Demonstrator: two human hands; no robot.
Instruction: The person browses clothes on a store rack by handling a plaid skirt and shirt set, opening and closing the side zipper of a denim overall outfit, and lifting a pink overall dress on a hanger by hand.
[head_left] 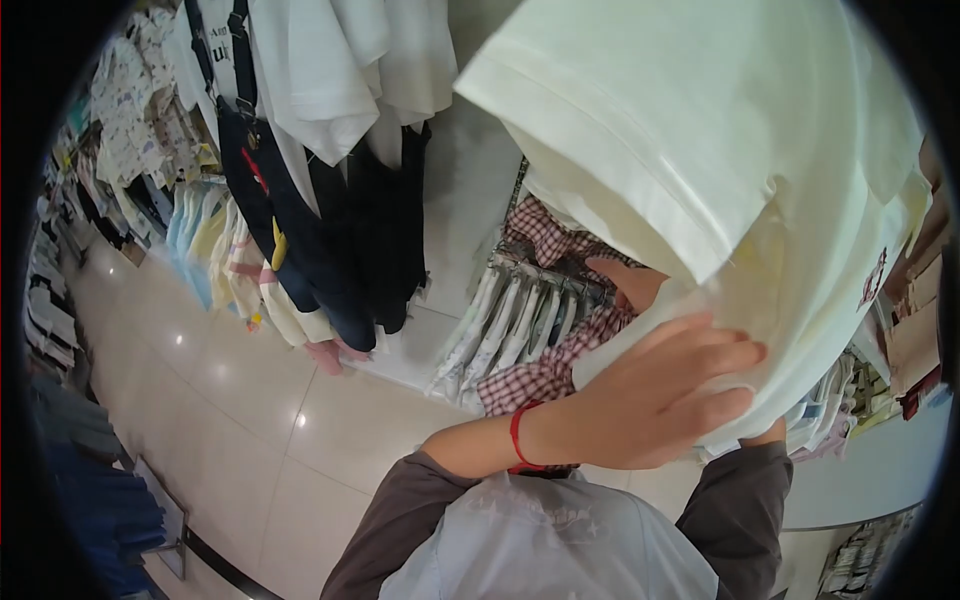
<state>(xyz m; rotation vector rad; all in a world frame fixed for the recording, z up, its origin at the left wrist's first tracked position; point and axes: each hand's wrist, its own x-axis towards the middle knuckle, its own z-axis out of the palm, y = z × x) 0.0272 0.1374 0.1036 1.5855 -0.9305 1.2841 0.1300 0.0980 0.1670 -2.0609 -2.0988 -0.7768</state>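
Note:
My left hand, with a red cord round its wrist, is closed on the lower cloth of a cream-white shirt. This shirt has a wide sleeve and a small dark red motif at the right. Beneath it, red-and-white checked cloth hangs down. My right hand is mostly hidden behind the shirt, and only its wrist shows plainly. A bit of hand appears under the shirt by the checked cloth; I cannot tell for certain whose it is.
A rail of garments on hangers runs behind the shirt. White tops and dark overalls hang at the left. Further racks of clothes line the tiled floor. Blue folded clothes lie at lower left, folded garments at the right.

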